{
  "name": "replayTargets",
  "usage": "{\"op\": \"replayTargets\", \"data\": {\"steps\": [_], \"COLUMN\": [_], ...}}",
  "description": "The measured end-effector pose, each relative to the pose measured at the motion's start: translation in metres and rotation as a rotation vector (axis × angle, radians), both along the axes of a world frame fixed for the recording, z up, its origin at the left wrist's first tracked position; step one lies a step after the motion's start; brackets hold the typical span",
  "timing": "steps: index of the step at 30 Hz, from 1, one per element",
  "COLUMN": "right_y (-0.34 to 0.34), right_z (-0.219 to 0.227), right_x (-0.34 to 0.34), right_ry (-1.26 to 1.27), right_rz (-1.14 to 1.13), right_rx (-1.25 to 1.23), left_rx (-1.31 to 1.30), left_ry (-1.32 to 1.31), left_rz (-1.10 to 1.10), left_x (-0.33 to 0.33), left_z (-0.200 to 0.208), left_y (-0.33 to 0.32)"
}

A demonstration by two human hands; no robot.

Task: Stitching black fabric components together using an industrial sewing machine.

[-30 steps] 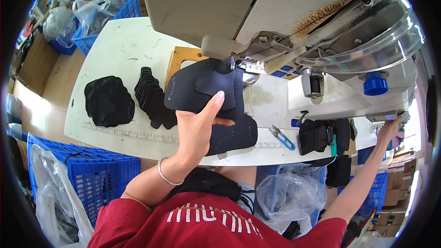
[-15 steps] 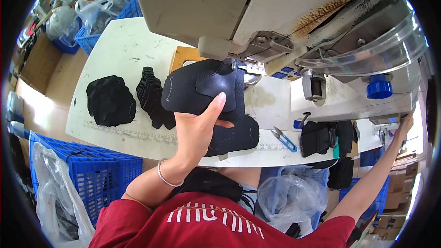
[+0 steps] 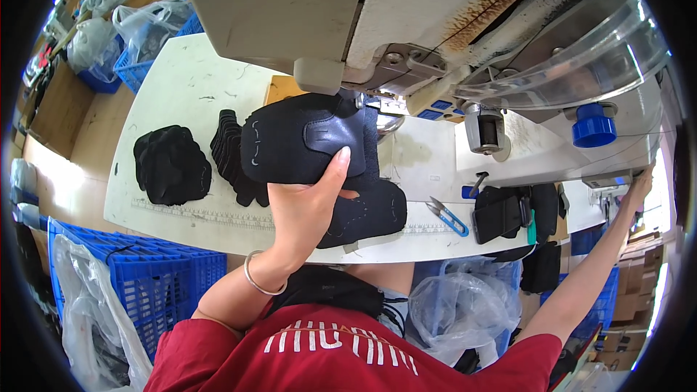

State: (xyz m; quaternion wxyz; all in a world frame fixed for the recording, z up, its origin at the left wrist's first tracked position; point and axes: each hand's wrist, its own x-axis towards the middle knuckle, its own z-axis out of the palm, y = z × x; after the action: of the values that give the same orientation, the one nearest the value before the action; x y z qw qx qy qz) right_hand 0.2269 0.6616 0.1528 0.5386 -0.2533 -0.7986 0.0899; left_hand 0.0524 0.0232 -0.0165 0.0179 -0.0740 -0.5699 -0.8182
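Note:
My left hand [image 3: 305, 207] grips the near edge of a black padded fabric piece [image 3: 279, 138], thumb on top and fingers underneath. A smooth, shiny dark patch [image 3: 323, 133] lies on this piece, just beyond my thumb. The piece's far edge is under the head of a sewing machine [image 3: 283, 14], by the needle area. Another black piece with pale chalk marks [image 3: 374, 210] rests on the table below it. My right arm stretches far right, and my right hand [image 3: 640, 187] is at the machine's right end; its fingers are too small and partly hidden to read.
Left on the white table [image 3: 181, 65] lie a black stack [image 3: 173, 165] and a fanned row of black pieces [image 3: 229, 149]. Blue thread snips [image 3: 448, 218] and more black pieces [image 3: 501, 218] are to the right. Blue crates [image 3: 167, 283] flank the table.
The view has shifted slightly. Marks now show on the shiny patch, whose glare has lessened. My left hand keeps its hold on the fabric piece, and my right hand stays at the machine's end.

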Motion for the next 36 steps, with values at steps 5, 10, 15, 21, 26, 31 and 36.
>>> {"op": "replayTargets", "data": {"steps": [5,10,15,21,26,31,36], "right_y": [0.010,-0.034,-0.065,-0.133,-0.319,-0.471,-0.520], "right_z": [0.007,-0.020,-0.029,-0.069,-0.149,-0.185,-0.175], "right_x": [0.010,-0.018,-0.020,-0.024,-0.054,-0.088,-0.124], "right_ry": [-0.042,0.185,0.261,0.578,0.458,-0.136,-0.166], "right_rz": [-0.031,0.017,0.006,-0.035,0.102,0.822,1.033], "right_rx": [0.075,0.036,-0.072,-0.120,-0.138,-0.410,-0.907], "left_rx": [0.013,0.007,0.137,0.159,0.175,0.286,0.486], "left_ry": [-0.023,-0.023,-0.095,-0.107,-0.036,-0.082,-0.288], "left_rz": [0.004,0.006,-0.076,-0.077,-0.018,-0.057,-0.163], "left_x": [0.000,-0.003,-0.007,-0.002,-0.002,-0.004,0.000], "left_z": [0.001,0.003,0.003,0.003,-0.007,-0.011,0.004], "left_y": [0.001,-0.003,-0.009,-0.004,0.003,0.004,0.004]}}
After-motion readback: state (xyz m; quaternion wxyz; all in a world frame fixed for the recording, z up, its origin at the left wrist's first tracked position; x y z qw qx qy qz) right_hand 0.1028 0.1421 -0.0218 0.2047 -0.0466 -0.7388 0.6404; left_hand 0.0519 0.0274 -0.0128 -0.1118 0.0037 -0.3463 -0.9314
